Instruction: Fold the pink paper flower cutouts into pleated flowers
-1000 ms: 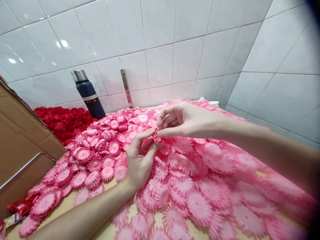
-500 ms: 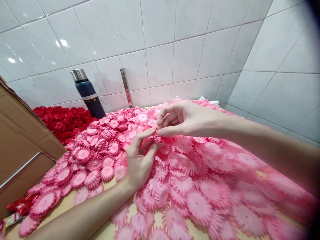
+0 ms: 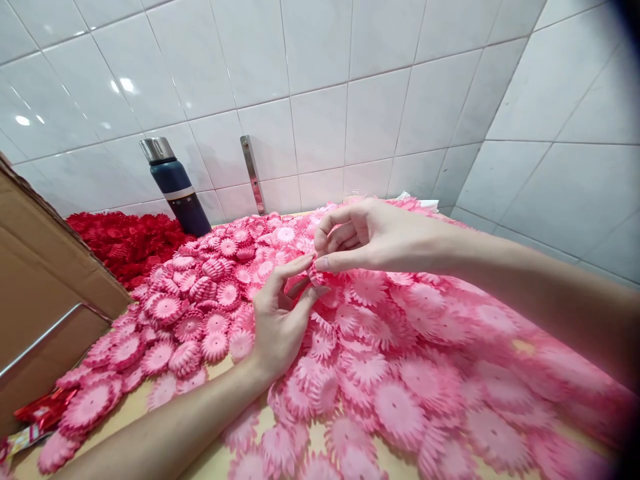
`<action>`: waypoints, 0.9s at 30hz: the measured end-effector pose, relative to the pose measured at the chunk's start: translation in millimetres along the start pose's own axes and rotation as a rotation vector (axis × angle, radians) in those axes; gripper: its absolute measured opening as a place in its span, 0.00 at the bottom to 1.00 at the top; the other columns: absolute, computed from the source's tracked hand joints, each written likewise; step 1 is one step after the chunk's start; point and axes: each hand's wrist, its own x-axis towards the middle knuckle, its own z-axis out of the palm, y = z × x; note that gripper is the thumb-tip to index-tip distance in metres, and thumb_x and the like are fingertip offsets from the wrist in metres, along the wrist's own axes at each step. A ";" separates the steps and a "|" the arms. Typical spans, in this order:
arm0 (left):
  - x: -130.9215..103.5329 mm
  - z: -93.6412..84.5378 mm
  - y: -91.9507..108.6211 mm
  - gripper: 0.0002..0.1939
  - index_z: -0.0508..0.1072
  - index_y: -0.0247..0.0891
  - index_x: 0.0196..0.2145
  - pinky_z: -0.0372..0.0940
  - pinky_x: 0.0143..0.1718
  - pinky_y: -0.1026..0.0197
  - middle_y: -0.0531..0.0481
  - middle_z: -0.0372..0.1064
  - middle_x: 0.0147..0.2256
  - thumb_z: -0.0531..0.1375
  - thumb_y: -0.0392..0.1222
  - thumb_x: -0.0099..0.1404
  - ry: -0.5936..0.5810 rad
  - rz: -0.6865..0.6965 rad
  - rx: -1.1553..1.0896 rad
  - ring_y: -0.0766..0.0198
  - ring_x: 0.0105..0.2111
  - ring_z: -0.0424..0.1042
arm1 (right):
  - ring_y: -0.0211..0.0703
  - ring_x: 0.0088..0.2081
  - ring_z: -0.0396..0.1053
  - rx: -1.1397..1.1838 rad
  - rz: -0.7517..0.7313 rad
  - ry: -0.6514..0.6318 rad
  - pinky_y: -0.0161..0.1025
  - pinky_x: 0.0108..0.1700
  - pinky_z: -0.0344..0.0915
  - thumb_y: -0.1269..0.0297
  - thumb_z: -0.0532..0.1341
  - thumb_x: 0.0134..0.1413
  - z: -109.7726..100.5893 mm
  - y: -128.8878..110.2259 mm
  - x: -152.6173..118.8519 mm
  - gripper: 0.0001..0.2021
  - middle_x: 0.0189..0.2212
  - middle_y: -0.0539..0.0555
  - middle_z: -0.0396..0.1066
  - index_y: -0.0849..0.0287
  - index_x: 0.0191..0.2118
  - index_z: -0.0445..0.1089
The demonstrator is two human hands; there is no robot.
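Observation:
Above a heap of pink fabric flower pieces (image 3: 400, 413), my two hands meet near the middle of the view. Thumb and fingers of my left hand (image 3: 283, 313) pinch a small pink flower piece (image 3: 315, 274) with a frilled edge. From the right, my right hand (image 3: 357, 237) reaches over, its thumb and curled fingers closed on the upper edge of the same piece. Much of that piece is hidden between my fingertips. Around my hands lie pink pieces, some loose and flat, others curled or stacked, with small holes in their centres.
A dark blue bottle (image 3: 180, 190) with a steel cap leans at the back left, beside a red petal pile (image 3: 135, 243). A cardboard box (image 3: 45, 293) stands at the left, with red wrappers (image 3: 47, 410) below. A metal strip (image 3: 253, 175) rests against the tiled wall (image 3: 320, 113).
Almost nothing differs. Both hands keep their hold on the flower piece, with only a very slight shift of the fingers.

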 end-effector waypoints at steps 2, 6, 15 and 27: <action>-0.1 -0.1 -0.1 0.17 0.73 0.43 0.44 0.68 0.52 0.60 0.51 0.71 0.46 0.62 0.28 0.59 0.001 0.003 0.002 0.64 0.50 0.70 | 0.46 0.36 0.74 -0.002 0.003 -0.003 0.40 0.35 0.69 0.65 0.63 0.49 0.8 -0.6 0.3 0.06 0.35 0.54 0.75 0.57 0.34 0.67; 0.3 0.2 -0.5 0.18 0.73 0.44 0.44 0.69 0.51 0.61 0.51 0.71 0.46 0.63 0.28 0.58 -0.006 0.031 0.013 0.64 0.49 0.70 | 0.45 0.35 0.74 -0.007 0.022 -0.002 0.39 0.34 0.68 0.69 0.62 0.48 2.4 -3.5 0.3 0.04 0.32 0.53 0.74 0.57 0.33 0.67; 3.1 2.1 -0.3 0.15 0.69 0.42 0.44 0.71 0.44 0.64 0.49 0.68 0.43 0.61 0.31 0.60 0.101 0.046 0.085 0.65 0.45 0.71 | 0.39 0.30 0.69 -0.133 -0.016 -0.006 0.36 0.29 0.65 0.73 0.60 0.47 3.6 -3.8 -1.3 0.06 0.29 0.51 0.72 0.58 0.34 0.65; 0.5 1.0 0.5 0.16 0.70 0.43 0.45 0.68 0.50 0.63 0.51 0.69 0.45 0.60 0.28 0.61 0.011 0.040 0.033 0.65 0.49 0.69 | 0.41 0.32 0.71 0.016 -0.024 -0.024 0.37 0.31 0.66 0.64 0.62 0.51 5.3 -5.3 -1.7 0.06 0.30 0.53 0.73 0.58 0.33 0.65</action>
